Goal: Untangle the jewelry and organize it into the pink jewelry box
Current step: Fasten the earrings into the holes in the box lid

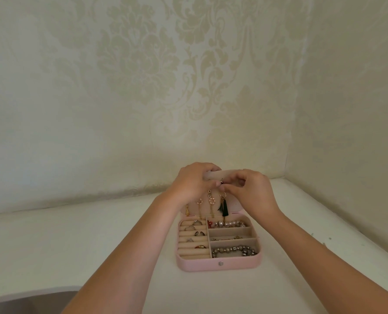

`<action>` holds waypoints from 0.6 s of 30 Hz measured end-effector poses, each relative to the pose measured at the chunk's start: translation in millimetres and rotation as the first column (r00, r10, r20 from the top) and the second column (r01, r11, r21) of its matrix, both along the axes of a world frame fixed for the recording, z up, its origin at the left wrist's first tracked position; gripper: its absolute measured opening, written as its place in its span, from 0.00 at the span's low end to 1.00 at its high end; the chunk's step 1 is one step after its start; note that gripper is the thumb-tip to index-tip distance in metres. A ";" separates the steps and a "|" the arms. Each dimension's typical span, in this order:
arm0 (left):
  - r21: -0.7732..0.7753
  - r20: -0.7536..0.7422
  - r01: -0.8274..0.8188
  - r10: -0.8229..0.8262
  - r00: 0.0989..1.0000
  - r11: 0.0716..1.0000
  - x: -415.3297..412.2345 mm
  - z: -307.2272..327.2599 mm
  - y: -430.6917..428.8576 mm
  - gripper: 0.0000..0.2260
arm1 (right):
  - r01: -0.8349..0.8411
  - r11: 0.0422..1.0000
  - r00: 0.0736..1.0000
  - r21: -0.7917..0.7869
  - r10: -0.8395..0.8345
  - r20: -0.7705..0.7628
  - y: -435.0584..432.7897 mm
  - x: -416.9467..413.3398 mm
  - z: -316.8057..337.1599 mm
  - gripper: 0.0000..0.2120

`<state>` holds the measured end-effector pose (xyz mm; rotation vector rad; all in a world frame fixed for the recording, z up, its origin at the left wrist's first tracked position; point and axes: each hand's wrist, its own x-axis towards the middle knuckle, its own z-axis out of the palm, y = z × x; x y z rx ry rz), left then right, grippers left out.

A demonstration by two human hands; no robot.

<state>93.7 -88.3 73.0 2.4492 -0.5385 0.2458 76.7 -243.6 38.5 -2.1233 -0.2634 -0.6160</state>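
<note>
Hanging small earring (221,182) on pink jewelry box (199,265) lid (213,174)
Box open on worktop (98,234); left hand (191,182) grips lid top; right hand (249,191) pinches the earring against it — a loose pinch could drop it onto hung earrings (211,201) — re-tangle.

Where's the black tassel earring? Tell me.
In the head view, the black tassel earring hangs on the open lid, right of the gold drop earrings, below the right hand.

The left hand (193,182) hides one lid (234,204) corner; the tiny pinched piece (220,182) is unidentifiable.
</note>
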 end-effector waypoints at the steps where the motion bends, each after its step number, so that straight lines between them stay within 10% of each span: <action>1: 0.006 0.011 -0.012 0.012 1.000 1.000 -0.4 -0.6 -0.8 0.09 | 0.009 1.000 1.000 -0.002 -0.009 -0.001 -0.6 -0.2 0.5 0.05; 12: 0.053 0.122 -0.126 0.119 0.985 0.991 5.8 -13.9 -8.7 0.05 | 0.096 0.989 0.988 -0.112 -0.081 0.132 -10.4 0.9 -1.9 0.07; 18: 0.004 0.098 -0.092 0.092 0.991 0.996 6.0 -15.4 -6.1 0.06 | -0.018 0.999 0.998 0.043 0.020 -0.054 -10.9 -2.5 12.4 0.04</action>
